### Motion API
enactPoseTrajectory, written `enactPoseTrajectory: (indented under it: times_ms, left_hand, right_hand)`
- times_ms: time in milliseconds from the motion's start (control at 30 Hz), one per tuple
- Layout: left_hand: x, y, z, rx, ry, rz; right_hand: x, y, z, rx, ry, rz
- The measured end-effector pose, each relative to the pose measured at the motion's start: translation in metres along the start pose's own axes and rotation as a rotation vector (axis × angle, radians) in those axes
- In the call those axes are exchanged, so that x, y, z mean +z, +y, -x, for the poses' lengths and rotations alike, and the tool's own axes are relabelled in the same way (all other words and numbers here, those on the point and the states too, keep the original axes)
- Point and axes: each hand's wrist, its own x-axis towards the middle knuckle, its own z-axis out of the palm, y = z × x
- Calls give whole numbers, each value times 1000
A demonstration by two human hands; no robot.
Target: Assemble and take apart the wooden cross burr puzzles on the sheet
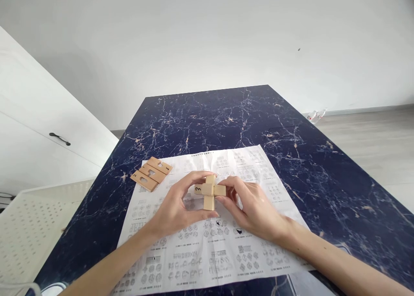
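A cross-shaped wooden burr puzzle, made of interlocked light blocks with a "3" printed on one, is held above a printed sheet. My left hand grips its upper and lower ends between fingers and thumb. On the right side, my right hand pinches the block that sticks out that way. Flat wooden puzzle pieces with cut-out slots and printed numbers lie side by side on the sheet's upper left corner.
The sheet lies on a dark blue marble-patterned table. A white cabinet with a black handle stands at left, above a perforated cream surface. Clear plastic shows beyond the table's right edge.
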Motion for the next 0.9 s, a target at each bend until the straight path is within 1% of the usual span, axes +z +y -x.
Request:
enactPoseTrajectory:
  times_ms: [67,133,200,333,467,533,600,700,767,833,900]
  left_hand:
    - [0,0,0,17,11,-16]
    - [0,0,1,42,23,-38]
    - [1,0,1,78,32,-60]
    - [3,0,1,126,35,-88]
    - [4,1,3,150,23,-108]
    - [4,1,3,183,29,-126]
    - [4,0,3,245,36,-156]
    - [5,-4,4,371,42,-214]
    - [5,-6,3,421,48,-227]
    - [4,-7,3,412,61,-195]
    - [4,-7,2,366,72,-143]
  right_hand:
    - [0,-1,0,5,-10,10]
    - [-1,-2,-1,14,-47,29]
    - [-2,-3,-2,44,-117,21]
    - [-5,-3,-3,129,-241,-88]
    - [-7,-4,-4,201,-271,-205]
    - [-7,-5,-4,237,-276,-260]
    - [-7,-7,-5,285,-284,-319]
    - [-6,-10,-6,406,-309,-425]
    - [-5,-12,-7,475,-329,-504]
    - [-6,-14,-8,495,-327,-555]
    - [-7,-15,-9,484,-307,-553]
